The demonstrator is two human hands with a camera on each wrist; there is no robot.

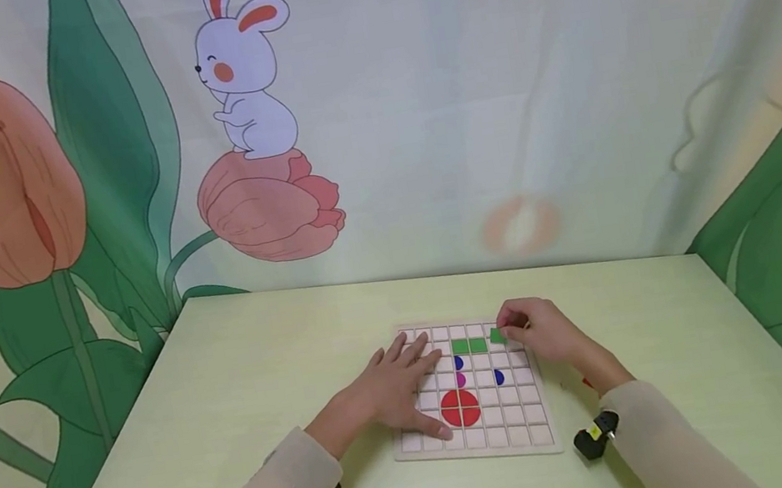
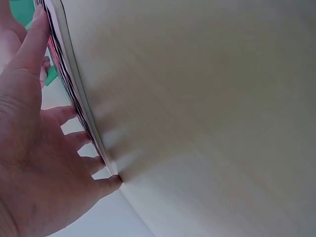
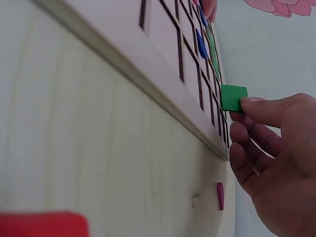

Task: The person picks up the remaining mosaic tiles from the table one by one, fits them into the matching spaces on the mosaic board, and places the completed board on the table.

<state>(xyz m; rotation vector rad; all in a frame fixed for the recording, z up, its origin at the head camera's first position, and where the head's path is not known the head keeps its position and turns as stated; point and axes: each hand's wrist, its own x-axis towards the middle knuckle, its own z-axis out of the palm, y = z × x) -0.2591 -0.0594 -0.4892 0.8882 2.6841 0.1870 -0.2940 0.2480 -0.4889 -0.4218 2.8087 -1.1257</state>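
A pale wooden grid board lies on the table. My left hand rests on its left side with fingers spread, the thumb near a red disc made of quarter pieces. Between thumb and fingers, my right hand pinches a green square tile over the far right part of the grid. Two green squares sit side by side in cells to the left of it. Nearer lie a blue half-round piece, a magenta one and, further right, another blue half-round.
On the table right of the board are a red piece, partly covered by my right forearm in the head view, and a thin magenta piece. A black wrist device hangs by the right sleeve. A printed curtain stands behind the table.
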